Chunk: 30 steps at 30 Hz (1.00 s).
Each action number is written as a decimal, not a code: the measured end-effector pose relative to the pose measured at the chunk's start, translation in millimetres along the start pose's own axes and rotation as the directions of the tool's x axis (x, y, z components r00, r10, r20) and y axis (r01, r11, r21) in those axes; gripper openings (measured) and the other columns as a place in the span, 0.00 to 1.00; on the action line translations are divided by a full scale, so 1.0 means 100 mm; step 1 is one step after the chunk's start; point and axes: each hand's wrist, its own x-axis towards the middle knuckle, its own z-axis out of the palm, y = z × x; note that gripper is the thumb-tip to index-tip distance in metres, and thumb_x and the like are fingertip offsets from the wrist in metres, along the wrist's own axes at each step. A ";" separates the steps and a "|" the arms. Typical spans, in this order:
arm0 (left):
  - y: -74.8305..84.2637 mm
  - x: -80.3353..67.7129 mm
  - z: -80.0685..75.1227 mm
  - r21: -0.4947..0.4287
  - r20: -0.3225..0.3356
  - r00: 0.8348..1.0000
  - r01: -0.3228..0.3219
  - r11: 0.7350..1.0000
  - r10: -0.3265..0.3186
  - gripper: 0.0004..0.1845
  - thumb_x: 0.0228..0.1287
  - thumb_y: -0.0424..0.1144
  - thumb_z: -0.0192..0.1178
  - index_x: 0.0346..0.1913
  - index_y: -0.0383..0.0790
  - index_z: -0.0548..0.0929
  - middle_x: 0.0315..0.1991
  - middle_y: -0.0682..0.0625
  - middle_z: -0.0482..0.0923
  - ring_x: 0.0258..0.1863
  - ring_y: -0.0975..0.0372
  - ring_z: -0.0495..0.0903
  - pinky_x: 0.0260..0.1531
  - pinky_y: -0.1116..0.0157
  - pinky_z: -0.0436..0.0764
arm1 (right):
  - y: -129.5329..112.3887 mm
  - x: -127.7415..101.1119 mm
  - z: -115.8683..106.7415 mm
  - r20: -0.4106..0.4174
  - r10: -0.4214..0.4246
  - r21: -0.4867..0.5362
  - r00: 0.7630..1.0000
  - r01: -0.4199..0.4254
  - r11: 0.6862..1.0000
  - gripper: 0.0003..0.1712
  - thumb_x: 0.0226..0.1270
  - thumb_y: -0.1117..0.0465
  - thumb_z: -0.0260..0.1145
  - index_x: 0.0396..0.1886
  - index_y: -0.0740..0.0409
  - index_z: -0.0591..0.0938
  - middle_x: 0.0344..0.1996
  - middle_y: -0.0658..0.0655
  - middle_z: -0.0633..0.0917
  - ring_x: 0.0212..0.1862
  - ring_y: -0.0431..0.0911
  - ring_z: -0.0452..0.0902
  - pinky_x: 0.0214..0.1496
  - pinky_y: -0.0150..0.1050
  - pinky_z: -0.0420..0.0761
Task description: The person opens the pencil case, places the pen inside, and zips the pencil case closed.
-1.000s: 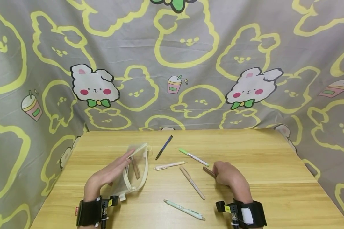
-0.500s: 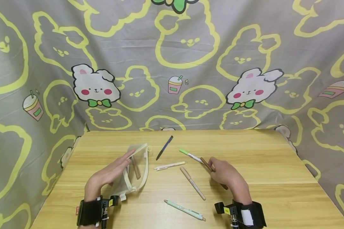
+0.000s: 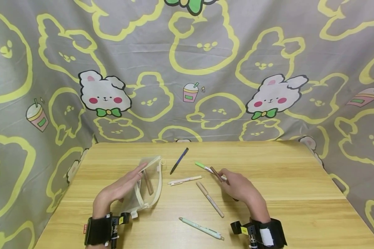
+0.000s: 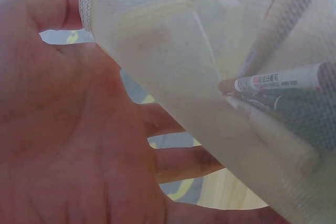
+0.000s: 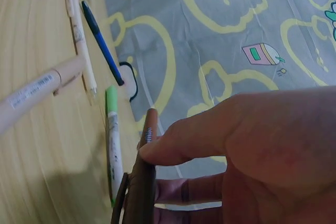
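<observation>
My left hand (image 3: pixel 119 188) holds a see-through mesh pencil pouch (image 3: pixel 160 183) with its mouth spread toward the right; its fingers pass behind the mesh in the left wrist view. Inside lie several pens, one a white-labelled pen (image 4: pixel 278 80). Between thumb and fingers, my right hand (image 3: pixel 241 186) pinches a brown pen (image 3: pixel 216 174), its clip showing in the right wrist view. In the head view this pen overlaps a green-and-white marker (image 3: pixel 202 165) on the table.
On the wooden table (image 3: pixel 299 221) lie a blue pen (image 3: pixel 179 161), a cream pen (image 3: pixel 185 180), a beige capped pen (image 3: pixel 210 200) and a mint pen (image 3: pixel 201 228). A grey patterned curtain (image 3: pixel 205 83) surrounds the table's back and sides.
My right hand has moved left with the brown pen, bringing it from beside the green-and-white marker to over it. The left hand and pouch have stayed in place.
</observation>
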 end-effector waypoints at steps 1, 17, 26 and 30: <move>0.00 0.00 0.00 -0.003 0.002 1.000 0.007 1.000 -0.007 0.30 0.86 0.44 0.28 0.84 0.42 0.41 0.83 0.37 0.35 0.79 0.37 0.37 0.70 0.27 0.41 | -0.01 0.01 0.01 -0.006 -0.005 0.003 1.000 0.005 1.000 0.15 0.73 0.67 0.63 0.57 0.60 0.80 0.21 0.51 0.78 0.17 0.43 0.68 0.19 0.36 0.68; 0.02 -0.01 -0.01 -0.003 -0.007 0.998 -0.057 0.998 0.056 0.30 0.86 0.43 0.30 0.83 0.34 0.44 0.82 0.33 0.38 0.79 0.35 0.38 0.71 0.30 0.40 | -0.26 0.13 0.23 -0.105 -0.058 0.002 0.993 0.059 0.998 0.12 0.66 0.69 0.69 0.48 0.61 0.87 0.29 0.52 0.85 0.26 0.41 0.75 0.26 0.36 0.76; 0.00 -0.01 -0.01 -0.009 -0.005 0.998 -0.056 0.998 0.056 0.31 0.86 0.44 0.31 0.83 0.34 0.44 0.82 0.33 0.38 0.79 0.35 0.38 0.71 0.30 0.40 | -0.35 0.15 0.33 -0.086 -0.085 0.020 0.993 0.087 0.996 0.20 0.62 0.72 0.69 0.54 0.63 0.85 0.30 0.53 0.85 0.28 0.41 0.76 0.28 0.36 0.79; 0.01 -0.01 -0.01 -0.008 -0.005 0.999 -0.046 0.999 0.046 0.31 0.86 0.43 0.31 0.83 0.35 0.44 0.82 0.34 0.38 0.79 0.35 0.38 0.71 0.30 0.41 | -0.38 0.16 0.36 -0.109 -0.121 0.022 0.987 0.124 0.992 0.18 0.60 0.73 0.70 0.52 0.64 0.86 0.30 0.52 0.85 0.28 0.40 0.75 0.26 0.34 0.78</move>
